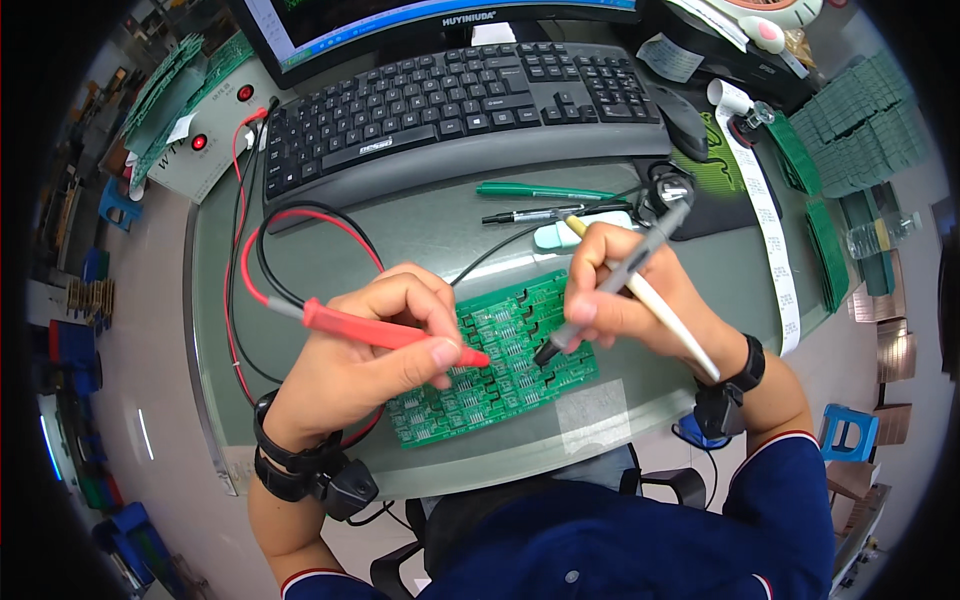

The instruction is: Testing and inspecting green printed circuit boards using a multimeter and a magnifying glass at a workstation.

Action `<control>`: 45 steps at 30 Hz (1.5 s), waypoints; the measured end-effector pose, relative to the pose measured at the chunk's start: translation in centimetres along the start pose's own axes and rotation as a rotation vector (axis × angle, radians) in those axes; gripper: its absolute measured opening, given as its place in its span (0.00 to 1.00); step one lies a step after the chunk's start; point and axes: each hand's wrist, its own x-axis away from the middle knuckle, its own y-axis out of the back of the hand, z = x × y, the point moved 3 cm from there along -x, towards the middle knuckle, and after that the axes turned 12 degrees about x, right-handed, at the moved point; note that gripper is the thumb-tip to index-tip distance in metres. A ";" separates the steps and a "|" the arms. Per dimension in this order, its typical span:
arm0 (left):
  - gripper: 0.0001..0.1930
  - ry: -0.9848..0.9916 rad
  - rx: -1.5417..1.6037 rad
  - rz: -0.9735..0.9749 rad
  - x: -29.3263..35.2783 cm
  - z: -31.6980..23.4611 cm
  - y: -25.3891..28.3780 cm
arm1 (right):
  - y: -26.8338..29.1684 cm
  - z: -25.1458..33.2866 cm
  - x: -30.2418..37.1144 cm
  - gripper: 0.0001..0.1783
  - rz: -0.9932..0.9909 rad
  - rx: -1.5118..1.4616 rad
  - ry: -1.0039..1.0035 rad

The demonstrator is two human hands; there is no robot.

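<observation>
A green circuit board (pixel 430 428) with rows of small dark parts lies on the table before me, partly covered by my hands. My left hand (pixel 350 370) grips a red test probe (pixel 365 327), its tip over the middle of the board. In my right hand (pixel 625 312) is a dark grey test probe (pixel 640 255) with a black tip, pointing down at the board's right half. The same hand also holds a slim white stick (pixel 672 322) with a yellowish end, lying across the palm. Whether either tip touches the board I cannot tell.
Behind the board lie a green pen (pixel 540 190), a black pen (pixel 530 215) and a black keyboard (pixel 450 120). A red lead (pixel 236 300) runs to a box (pixel 205 140) with red lights. A paper strip (pixel 775 240) and stacked green boards (pixel 865 120) are at right.
</observation>
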 end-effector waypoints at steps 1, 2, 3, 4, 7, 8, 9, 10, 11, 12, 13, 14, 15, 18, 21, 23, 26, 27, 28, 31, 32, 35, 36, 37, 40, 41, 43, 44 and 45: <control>0.09 -0.026 0.002 -0.008 -0.2 0.2 -0.1 | -0.1 -0.2 0.1 0.15 0.019 0.036 0.033; 0.08 -0.052 0.004 -0.016 -0.3 0.4 -0.1 | -0.1 -0.6 0.0 0.14 -0.026 0.121 0.135; 0.08 -0.046 0.007 -0.020 -0.3 0.7 0.0 | -0.2 -0.9 0.0 0.14 -0.021 0.116 0.130; 0.08 -0.027 0.028 -0.017 -0.3 1.0 0.1 | -0.2 -1.2 0.1 0.14 -0.025 0.115 0.110; 0.09 0.004 0.029 -0.014 -0.3 1.5 0.3 | -0.5 -1.6 0.3 0.14 -0.034 0.139 0.075; 0.11 0.010 0.004 -0.013 -0.4 1.6 0.3 | -0.6 -1.5 0.3 0.14 -0.046 0.177 0.118; 0.12 0.017 -0.022 -0.017 -0.4 1.6 0.4 | -0.7 -1.6 0.3 0.14 -0.053 0.213 0.163; 0.12 0.021 -0.020 -0.019 -0.4 1.7 0.4 | -0.7 -1.7 0.3 0.14 -0.047 0.229 0.163; 0.12 0.031 -0.018 -0.027 -0.4 1.7 0.4 | -0.6 -1.8 0.3 0.14 -0.046 0.225 0.161; 0.12 0.039 -0.016 -0.035 -0.4 1.7 0.4 | -0.7 -1.7 0.3 0.13 -0.045 0.238 0.163; 0.12 0.042 -0.016 -0.037 -0.3 1.7 0.4 | -0.7 -1.7 0.3 0.13 -0.045 0.251 0.166; 0.13 0.046 -0.011 -0.044 -0.3 1.7 0.4 | -0.7 -1.7 0.2 0.13 -0.044 0.248 0.165; 0.13 0.050 -0.004 -0.048 -0.3 1.8 0.4 | -0.7 -1.7 0.2 0.13 -0.046 0.286 0.197; 0.13 0.060 0.007 -0.057 -0.3 1.8 0.2 | -0.7 -1.6 0.2 0.14 -0.048 0.322 0.231; 0.14 0.031 0.011 -0.051 -0.3 1.8 0.1 | -0.9 -1.5 0.3 0.13 -0.049 0.313 0.228; 0.14 0.029 0.008 -0.049 -0.3 1.8 0.1 | -0.9 -1.6 0.3 0.13 -0.053 0.306 0.220; 0.14 0.013 -0.010 -0.040 -0.4 1.8 0.1 | -0.9 -1.7 0.3 0.13 -0.047 0.284 0.199; 0.13 0.000 -0.027 -0.032 -0.4 1.8 0.1 | -0.9 -1.6 0.3 0.13 -0.051 0.292 0.218; 0.13 0.000 -0.027 -0.031 -0.4 1.8 0.1 | -0.9 -1.6 0.3 0.13 -0.054 0.300 0.237; 0.13 -0.024 -0.064 -0.012 -0.4 1.8 -0.1 | -0.8 -1.8 0.3 0.12 -0.071 0.283 0.223; 0.12 -0.021 -0.053 -0.023 -0.4 1.8 -0.2 | -0.8 -1.8 0.3 0.12 -0.073 0.284 0.223; 0.12 -0.023 -0.052 -0.028 -0.3 1.7 -0.3 | -0.8 -1.8 0.3 0.12 -0.082 0.276 0.216; 0.11 -0.025 -0.060 -0.021 -0.3 1.8 -0.3 | -0.9 -1.8 0.4 0.12 -0.083 0.273 0.213; 0.11 -0.027 -0.060 -0.019 -0.3 1.7 -0.3 | -0.9 -1.7 0.4 0.12 -0.084 0.271 0.210; 0.11 -0.037 -0.078 -0.020 -0.3 1.6 -0.6 | -0.9 -1.7 0.4 0.12 -0.090 0.283 0.233; 0.10 -0.034 -0.046 -0.025 -0.3 1.6 -0.7 | -0.9 -1.7 0.4 0.12 -0.090 0.285 0.236; 0.10 -0.032 -0.015 -0.030 -0.3 1.6 -0.6 | -1.0 -1.7 0.4 0.12 -0.083 0.285 0.242; 0.10 -0.044 -0.059 -0.012 -0.3 1.6 -0.4 | -1.1 -1.6 0.5 0.12 -0.083 0.286 0.245; 0.10 -0.056 -0.101 0.007 -0.3 1.7 -0.4 | -1.1 -1.6 0.5 0.12 -0.077 0.280 0.230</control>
